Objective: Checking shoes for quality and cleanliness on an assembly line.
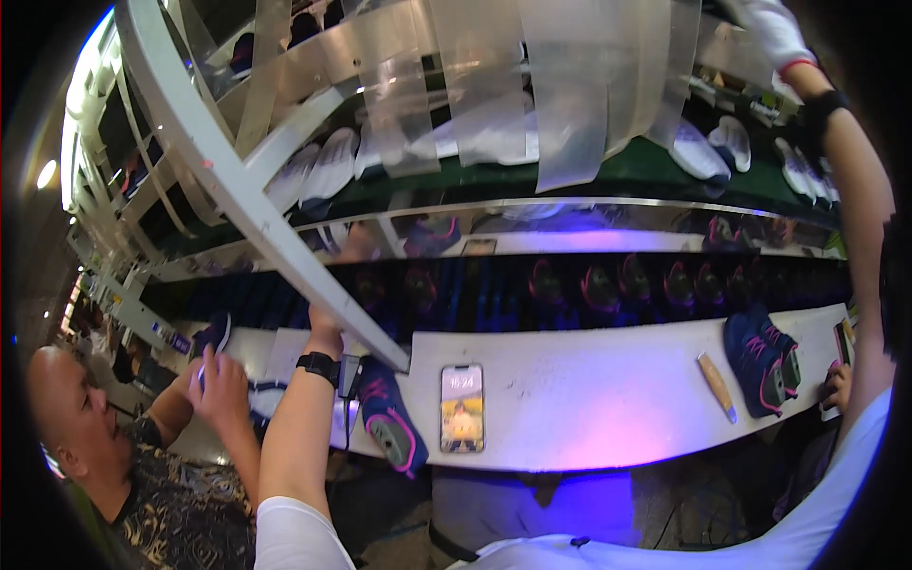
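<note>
My left arm reaches forward with a black watch on its wrist. My left hand (pixel 326 321) goes behind the slanted white metal post (pixel 242 190), and its fingers are hidden. A navy shoe with pink trim (pixel 389 418) lies beside that wrist. My right hand (pixel 774 36), in a white glove with a red cuff, is raised at the upper right near the clear plastic strips (pixel 570 85). The top edge cuts off its fingers, so what it touches does not show.
A phone (pixel 462 408), a wooden-handled tool (pixel 716 388) and a pair of navy shoes (pixel 760 361) rest on the white bench (pixel 570 380). Dark shoes (pixel 598 285) line a belt behind; white soles (pixel 698 152) lie above. A co-worker (pixel 95 446) works at left; another person's hand (pixel 838 388) shows right.
</note>
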Tool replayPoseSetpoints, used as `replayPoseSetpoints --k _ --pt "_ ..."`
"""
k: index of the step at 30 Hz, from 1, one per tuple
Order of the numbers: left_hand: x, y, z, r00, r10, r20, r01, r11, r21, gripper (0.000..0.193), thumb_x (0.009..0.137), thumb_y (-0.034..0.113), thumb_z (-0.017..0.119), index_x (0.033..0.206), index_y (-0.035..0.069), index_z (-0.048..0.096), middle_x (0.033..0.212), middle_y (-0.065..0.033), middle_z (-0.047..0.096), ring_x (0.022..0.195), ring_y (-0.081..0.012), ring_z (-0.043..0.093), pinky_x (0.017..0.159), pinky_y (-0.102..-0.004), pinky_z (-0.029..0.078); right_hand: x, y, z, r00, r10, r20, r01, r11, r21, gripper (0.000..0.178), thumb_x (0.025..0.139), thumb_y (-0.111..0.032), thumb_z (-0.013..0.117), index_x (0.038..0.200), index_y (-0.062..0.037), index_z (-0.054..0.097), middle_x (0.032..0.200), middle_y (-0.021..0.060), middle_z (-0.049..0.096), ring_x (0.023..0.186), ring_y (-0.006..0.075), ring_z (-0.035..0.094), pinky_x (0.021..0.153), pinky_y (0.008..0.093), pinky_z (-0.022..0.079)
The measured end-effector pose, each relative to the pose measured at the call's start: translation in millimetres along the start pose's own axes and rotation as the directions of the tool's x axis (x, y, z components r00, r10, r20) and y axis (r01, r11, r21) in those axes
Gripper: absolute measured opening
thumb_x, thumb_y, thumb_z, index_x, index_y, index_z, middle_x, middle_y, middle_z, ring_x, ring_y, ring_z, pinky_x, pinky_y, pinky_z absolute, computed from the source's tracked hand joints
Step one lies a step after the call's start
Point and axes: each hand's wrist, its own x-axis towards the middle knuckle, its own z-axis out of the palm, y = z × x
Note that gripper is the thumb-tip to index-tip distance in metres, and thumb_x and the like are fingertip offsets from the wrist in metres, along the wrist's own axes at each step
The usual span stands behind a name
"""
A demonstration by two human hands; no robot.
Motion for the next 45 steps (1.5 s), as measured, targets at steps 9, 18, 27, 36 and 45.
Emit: replayPoseSetpoints --k 9,18,27,36,45 --pt "163 -129 5 0.938 0.058 0.342 -0.341 0.323 0.883 0.073 0.085 0.051 0.086 0.14 0.008 0.065 0.135 -0.0155 0.07 0.124 -0.035 0.066 0.11 -0.0528 0.05 10 -134 -4 0.945 0.135 -0.298 -0.032 0.945 0.325 0.019 0.102 -0.016 0.059 0.112 -0.0076 0.072 0.119 0.0196 0.07 0.106 0.0364 0.068 0.09 0.0476 0.055" --pt "53 -24 -28 0.901 -0.276 0.334 0.393 0.845 -0.362 0.028 0.108 0.031 0.063 0.129 0.012 0.067 0.118 -0.0095 0.073 0.102 -0.0276 0.073 0.088 -0.053 0.061 31 -417 -73 0.702 -0.668 0.245 -0.016 0.329 0.944 0.064 0.104 -0.058 0.053 0.128 -0.0014 0.073 0.124 0.0278 0.073 0.118 0.0453 0.07 0.103 0.0516 0.055" --pt "-295 62 4 0.99 -0.05 -0.128 -0.003 0.923 -0.385 0.042 0.107 0.027 0.069 0.142 0.006 0.059 0.132 -0.009 0.071 0.121 -0.0248 0.069 0.104 -0.047 0.056 -60 -300 -72 0.815 -0.538 0.214 0.041 0.422 0.905 0.05 0.098 -0.047 0.067 0.122 -0.0039 0.074 0.101 0.0252 0.076 0.098 0.0438 0.074 0.092 0.0493 0.058" --pt "-421 16 112 0.639 -0.475 0.605 0.694 0.695 -0.187 0.057 0.104 0.024 0.074 0.151 0.001 0.051 0.136 -0.0086 0.068 0.121 -0.0172 0.068 0.105 -0.0378 0.055 -215 -157 -182 0.948 -0.295 -0.12 0.193 0.234 0.953 0.028 0.085 -0.006 0.081 0.11 -0.0013 0.07 0.123 0.0108 0.072 0.118 0.03 0.066 0.1 0.0381 0.052" --pt "-378 -27 181 0.818 -0.138 0.559 -0.179 0.862 0.474 0.055 0.098 0.016 0.076 0.145 -0.002 0.056 0.14 -0.0212 0.066 0.131 -0.0326 0.064 0.111 -0.0464 0.051 -429 -70 -241 0.733 0.174 0.657 -0.671 0.031 0.741 0.036 0.088 -0.011 0.079 0.117 0.0007 0.061 0.103 0.004 0.06 0.091 0.0141 0.056 0.086 0.0284 0.046"
